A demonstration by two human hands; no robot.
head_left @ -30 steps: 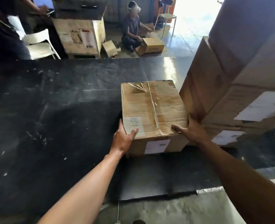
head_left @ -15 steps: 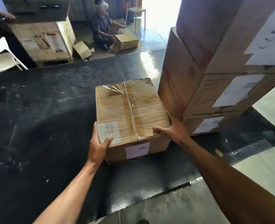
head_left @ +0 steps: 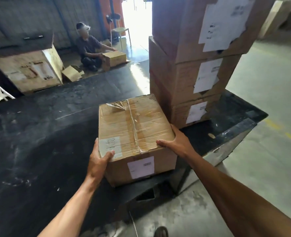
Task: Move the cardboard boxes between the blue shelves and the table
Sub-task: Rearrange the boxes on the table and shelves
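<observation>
The left forearm (head_left: 69, 207) and right forearm (head_left: 235, 199) enter from the lower edge of the frame, both bare to the wrist. The left hand (head_left: 97, 161) and right hand (head_left: 177, 142) are bare too. At bottom centre, 1 dark rounded shoe toe (head_left: 161, 232) shows.

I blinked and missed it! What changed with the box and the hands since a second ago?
The taped box was pulled toward the person, nearer the table edge. Nothing was let go: the left hand and right hand keep gripping its near corners. The stacked boxes stayed put.
</observation>
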